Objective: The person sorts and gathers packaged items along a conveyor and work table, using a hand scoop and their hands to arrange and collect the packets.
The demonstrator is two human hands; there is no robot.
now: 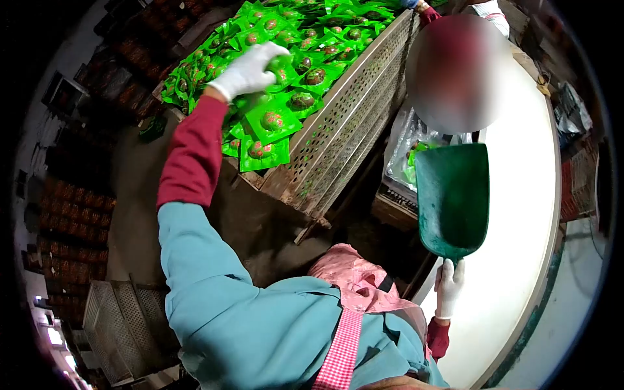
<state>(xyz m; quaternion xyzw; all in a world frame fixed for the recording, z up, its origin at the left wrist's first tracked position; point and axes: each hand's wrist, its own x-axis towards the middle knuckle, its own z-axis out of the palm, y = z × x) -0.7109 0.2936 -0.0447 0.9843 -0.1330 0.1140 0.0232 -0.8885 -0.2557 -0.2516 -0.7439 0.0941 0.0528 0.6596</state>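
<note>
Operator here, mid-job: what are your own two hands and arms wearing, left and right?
The left hand and right hand both wear white gloves, with maroon undersleeves at the wrists. Above the left one is a loose teal sleeve. I see no markings on the gloves.

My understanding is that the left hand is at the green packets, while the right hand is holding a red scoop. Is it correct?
Not quite: the head view shows that the scoop is green. The left hand is at the green packets, and the right hand holds the scoop.
</note>
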